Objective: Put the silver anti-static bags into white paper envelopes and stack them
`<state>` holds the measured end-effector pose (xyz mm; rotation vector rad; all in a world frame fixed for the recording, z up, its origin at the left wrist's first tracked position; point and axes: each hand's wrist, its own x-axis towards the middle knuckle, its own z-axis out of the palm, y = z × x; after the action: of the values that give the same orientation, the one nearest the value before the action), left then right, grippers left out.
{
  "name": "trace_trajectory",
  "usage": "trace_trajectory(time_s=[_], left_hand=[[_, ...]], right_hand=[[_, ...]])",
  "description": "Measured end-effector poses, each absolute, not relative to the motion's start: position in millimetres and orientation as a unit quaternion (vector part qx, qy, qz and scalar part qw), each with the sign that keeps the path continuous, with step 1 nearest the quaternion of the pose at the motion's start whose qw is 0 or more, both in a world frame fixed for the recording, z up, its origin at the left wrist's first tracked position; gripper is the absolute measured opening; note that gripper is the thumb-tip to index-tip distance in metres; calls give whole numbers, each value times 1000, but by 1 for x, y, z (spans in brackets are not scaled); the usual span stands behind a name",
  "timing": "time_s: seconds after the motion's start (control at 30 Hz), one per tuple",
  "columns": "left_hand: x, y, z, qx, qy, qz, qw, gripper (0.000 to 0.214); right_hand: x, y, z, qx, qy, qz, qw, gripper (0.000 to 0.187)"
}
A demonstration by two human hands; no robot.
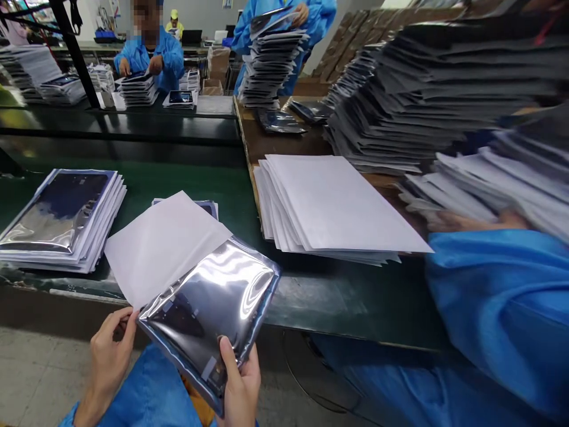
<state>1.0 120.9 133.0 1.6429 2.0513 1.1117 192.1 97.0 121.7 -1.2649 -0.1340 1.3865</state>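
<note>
My right hand (240, 376) is closed around the lower right side of a dark, glossy panel wrapped in clear plastic film (208, 302), thumb on top. The panel is tilted above the front edge of the bench. Beneath its far left side a white sheet (166, 243) sticks out. My left hand (111, 347) pinches the near corner of the white sheet, right beside the panel's left corner; whether it also grips the film I cannot tell. Behind the sheet, another wrapped panel (207, 206) lies mostly hidden on the bench.
A stack of wrapped panels (62, 213) stands on the green bench (333, 302) at left. White sheets (338, 201) are piled centre right. A co-worker's blue sleeve (498, 308) reaches in at right, beside tall, blurred stacks (435, 95). Other people handle packets behind.
</note>
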Motion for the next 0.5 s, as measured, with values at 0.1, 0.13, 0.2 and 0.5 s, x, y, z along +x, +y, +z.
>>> trace_trajectory(time_s=[0.1,0.13,0.2,0.5], left_hand=[[6,117,135,543,714,409,165,21],[8,115,135,543,711,416,165,20],[11,112,136,546,705,426,151,17],[11,108,131,685,614,386,58,8]], right_hand=[[189,100,121,-533,-63,588,606,71],[189,100,120,-528,-64,588,610,69],[189,101,121,-519,-65,591,613,67],[186,101,125,-537,-91,574,612,64]])
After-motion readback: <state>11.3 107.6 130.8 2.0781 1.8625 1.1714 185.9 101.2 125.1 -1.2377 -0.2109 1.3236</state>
